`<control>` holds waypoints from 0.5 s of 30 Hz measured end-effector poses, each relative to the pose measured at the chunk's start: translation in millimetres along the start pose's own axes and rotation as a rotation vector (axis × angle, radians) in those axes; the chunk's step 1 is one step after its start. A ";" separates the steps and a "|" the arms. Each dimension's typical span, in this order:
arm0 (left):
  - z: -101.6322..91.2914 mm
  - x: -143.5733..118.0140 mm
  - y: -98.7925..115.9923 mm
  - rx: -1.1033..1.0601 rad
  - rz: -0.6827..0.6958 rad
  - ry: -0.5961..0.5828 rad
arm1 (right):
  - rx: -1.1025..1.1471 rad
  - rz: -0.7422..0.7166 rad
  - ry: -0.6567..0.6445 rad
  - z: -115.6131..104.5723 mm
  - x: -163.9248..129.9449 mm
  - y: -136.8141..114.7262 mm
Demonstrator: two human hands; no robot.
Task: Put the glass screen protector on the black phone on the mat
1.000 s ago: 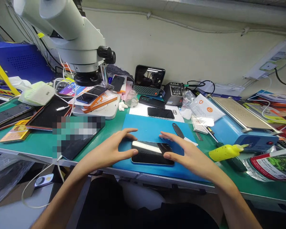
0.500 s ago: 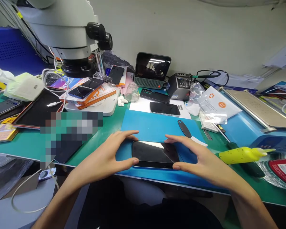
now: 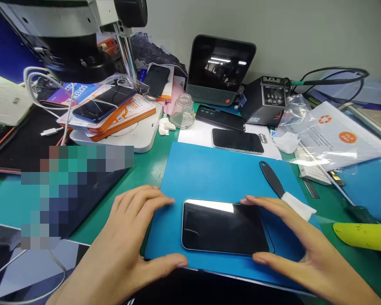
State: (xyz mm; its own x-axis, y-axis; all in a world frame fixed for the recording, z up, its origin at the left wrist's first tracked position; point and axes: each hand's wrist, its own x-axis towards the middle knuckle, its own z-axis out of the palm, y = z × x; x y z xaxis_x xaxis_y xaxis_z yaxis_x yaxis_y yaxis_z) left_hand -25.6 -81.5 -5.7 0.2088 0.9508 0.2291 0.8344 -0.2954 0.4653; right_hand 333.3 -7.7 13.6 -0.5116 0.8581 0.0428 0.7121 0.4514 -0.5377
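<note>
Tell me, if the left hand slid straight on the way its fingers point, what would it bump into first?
Probably the black smartphone lying flat on the blue mat; the left hand points right at its short edge.

A black phone (glossy) lies on a blue mat, green bench.
</note>
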 end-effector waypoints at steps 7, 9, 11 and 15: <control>3.5 3.1 1.7 0.019 0.272 0.094 | -0.027 -0.019 -0.044 5.2 -7.8 13.5; 5.3 6.6 4.4 0.019 0.266 0.098 | -0.029 -0.025 -0.043 6.7 -10.4 16.8; 7.6 8.0 6.3 0.017 0.245 0.105 | -0.035 -0.034 -0.037 8.0 -12.6 19.4; 11.1 5.6 5.1 0.025 0.210 0.088 | -0.034 -0.039 -0.042 9.8 -16.8 23.2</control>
State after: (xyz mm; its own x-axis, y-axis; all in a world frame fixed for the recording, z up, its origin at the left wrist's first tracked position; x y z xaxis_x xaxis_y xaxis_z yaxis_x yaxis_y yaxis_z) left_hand -14.5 -76.6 -11.6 0.3350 0.8566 0.3924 0.7900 -0.4824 0.3785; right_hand 353.7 -14.0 -7.8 -0.5589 0.8288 0.0274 0.7066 0.4933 -0.5073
